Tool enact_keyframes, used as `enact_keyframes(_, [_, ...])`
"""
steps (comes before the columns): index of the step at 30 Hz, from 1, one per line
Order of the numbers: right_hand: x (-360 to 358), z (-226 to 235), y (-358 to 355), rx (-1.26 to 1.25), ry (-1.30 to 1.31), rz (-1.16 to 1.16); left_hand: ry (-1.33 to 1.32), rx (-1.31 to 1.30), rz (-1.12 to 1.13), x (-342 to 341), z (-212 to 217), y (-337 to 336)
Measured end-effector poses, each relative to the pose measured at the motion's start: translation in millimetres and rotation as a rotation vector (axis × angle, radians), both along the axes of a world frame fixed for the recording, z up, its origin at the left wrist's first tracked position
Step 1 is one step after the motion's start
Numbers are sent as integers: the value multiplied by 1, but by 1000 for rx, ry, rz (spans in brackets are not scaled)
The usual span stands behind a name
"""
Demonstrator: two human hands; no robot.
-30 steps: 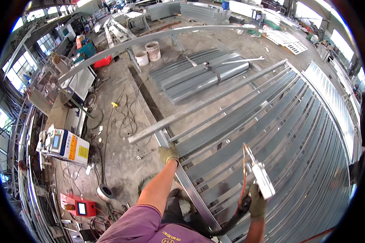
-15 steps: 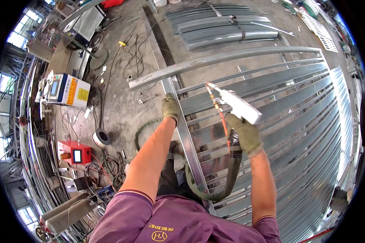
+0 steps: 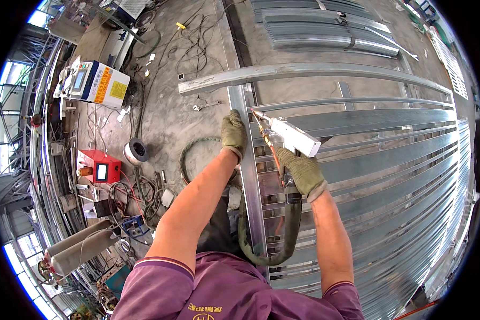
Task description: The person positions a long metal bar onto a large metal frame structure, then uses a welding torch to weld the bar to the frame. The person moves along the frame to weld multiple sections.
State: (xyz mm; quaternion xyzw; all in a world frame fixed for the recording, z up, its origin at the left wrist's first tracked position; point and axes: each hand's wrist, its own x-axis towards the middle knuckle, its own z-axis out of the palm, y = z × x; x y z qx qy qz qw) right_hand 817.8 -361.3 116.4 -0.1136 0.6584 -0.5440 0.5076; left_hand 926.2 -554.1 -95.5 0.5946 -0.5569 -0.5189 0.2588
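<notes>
A: Layout?
B: Slatted metal frame (image 3: 389,156) fills the right side. Cross beam (image 3: 314,68) at the far end, side rail (image 3: 253,197) meeting it. Green hose (image 3: 292,224) leads to the white gun (image 3: 295,137), which is over the slats. Gun tip (image 3: 255,112) is at the rail's inner edge, near the beam; can't tell if touching.

A: Grip?
B: Right hand (image 3: 303,172) wrapped round the gun. Left hand (image 3: 233,133) on the rail's left edge; can't tell if it's gripping.

A: Doing it well?
B: My call: brace on the rail, left fingers clear of the tip, right wrist steady, hose slack.

A: Around it? In the way?
B: Strip stack (image 3: 325,32) beyond the beam. Left of the rail: white cabinet (image 3: 104,85), red box (image 3: 92,158), wire spool (image 3: 135,151), wrench (image 3: 200,106). Hose loop crosses the rail, could snag. Gun body hides some slats.
</notes>
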Motion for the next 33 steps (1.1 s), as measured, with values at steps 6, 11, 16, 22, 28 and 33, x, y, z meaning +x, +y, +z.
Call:
enact_keyframes(6, [-2, -15, 0, 25, 7, 17, -26, -19, -21, -4, 14, 6])
enact_keyframes(11, [2, -17, -4, -45, 1, -9, -33, -24, -52, -4, 25, 7])
enact_keyframes(16, [3, -20, -8, -21, 6, 6, -45, -41, -25, -4, 20, 6])
enact_keyframes(22, [3, -22, -7, -10, -17, 16, -74, -14, -32, -6, 30, 8])
enact_keyframes(28, [3, -19, -10, 2, -22, 18, -42, -71, -52, -6, 28, 8])
enact_keyframes(33, [4, -18, -10, 22, 15, 50, 45, -51, -37, -4, 9, 3])
